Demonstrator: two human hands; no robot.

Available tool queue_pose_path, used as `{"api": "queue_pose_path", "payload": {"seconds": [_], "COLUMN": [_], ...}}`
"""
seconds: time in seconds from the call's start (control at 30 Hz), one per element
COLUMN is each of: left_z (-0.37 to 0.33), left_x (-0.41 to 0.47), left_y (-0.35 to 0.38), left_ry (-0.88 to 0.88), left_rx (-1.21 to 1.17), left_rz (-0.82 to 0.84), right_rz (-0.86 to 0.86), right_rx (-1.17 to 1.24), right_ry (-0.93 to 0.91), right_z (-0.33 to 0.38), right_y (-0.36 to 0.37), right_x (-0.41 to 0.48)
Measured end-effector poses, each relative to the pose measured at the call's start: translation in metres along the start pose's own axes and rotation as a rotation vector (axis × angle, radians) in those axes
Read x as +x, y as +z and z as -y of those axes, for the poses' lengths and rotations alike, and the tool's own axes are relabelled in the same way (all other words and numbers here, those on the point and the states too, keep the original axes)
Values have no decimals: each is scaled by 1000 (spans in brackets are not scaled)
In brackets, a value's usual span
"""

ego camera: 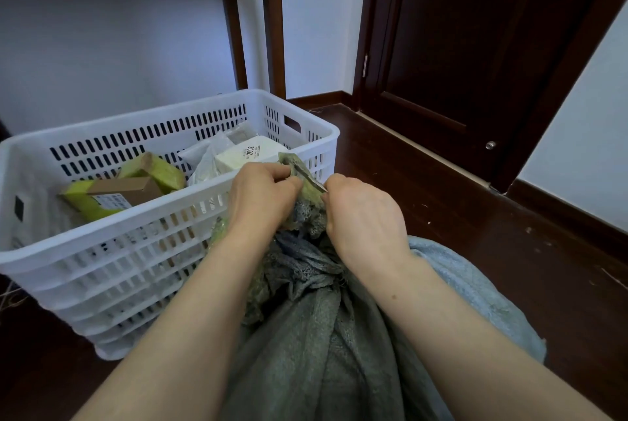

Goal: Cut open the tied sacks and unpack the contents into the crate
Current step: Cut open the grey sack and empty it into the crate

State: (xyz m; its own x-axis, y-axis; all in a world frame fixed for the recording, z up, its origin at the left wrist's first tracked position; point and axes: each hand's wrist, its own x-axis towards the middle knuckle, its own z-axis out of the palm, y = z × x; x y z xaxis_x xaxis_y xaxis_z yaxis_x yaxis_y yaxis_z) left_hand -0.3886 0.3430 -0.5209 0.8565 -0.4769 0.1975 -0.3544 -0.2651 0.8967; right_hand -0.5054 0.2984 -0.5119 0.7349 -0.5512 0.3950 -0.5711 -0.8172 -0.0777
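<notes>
A grey-green woven sack stands in front of me, its neck bunched and tied. My left hand pinches the gathered top of the sack's neck. My right hand is closed around a small blade, whose thin metal edge lies against the raised fabric between the two hands. The white slatted plastic crate sits on the floor to the left, touching the sack. Inside it lie yellow-green boxes, a brown cardboard box and a white box marked 2002 among plastic-wrapped packets.
A pale blue cloth or sack lies behind my right forearm on the dark wooden floor. A dark wooden door stands at the right, dark furniture legs behind the crate, and a white wall at the back.
</notes>
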Motion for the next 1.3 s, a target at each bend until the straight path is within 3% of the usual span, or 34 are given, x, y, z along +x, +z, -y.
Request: {"api": "queue_pose_path", "payload": {"seconds": [0.13,0.27,0.37,0.43,0.5,0.63,0.8,1.0,1.13,1.3], "left_z": [-5,-7,-8,-8,-6,-11,-14,-16,-18,-19], "left_x": [-1,-9,-22,-23,-17,-17,-20,-19,-18,-15], "left_y": [1,6,15,14,8,-3,-4,-2,-1,0], "left_ry": [6,93,168,97,22,-31,-34,-116,-121,-110], "left_rx": [56,111,195,118,-17,-185,-287,-416,-362,-333], "left_rz": [63,230,359,341,285,297,374,346,321,163], "right_rz": [-5,-9,-82,-165,-192,0,21,43,38,16], "right_rx": [-20,40,344,663,802,872,1252,1183,1146,1063], "right_ry": [13,45,183,312,409,519,547,456,472,465], "right_z": [-2,-7,-12,-21,-33,-41,-44,-42,-40,-40], "right_y": [2,6,4,-2,-4,8,8,6,10,9], "right_x": [0,5,22,35,38,26,23,24,25,28]}}
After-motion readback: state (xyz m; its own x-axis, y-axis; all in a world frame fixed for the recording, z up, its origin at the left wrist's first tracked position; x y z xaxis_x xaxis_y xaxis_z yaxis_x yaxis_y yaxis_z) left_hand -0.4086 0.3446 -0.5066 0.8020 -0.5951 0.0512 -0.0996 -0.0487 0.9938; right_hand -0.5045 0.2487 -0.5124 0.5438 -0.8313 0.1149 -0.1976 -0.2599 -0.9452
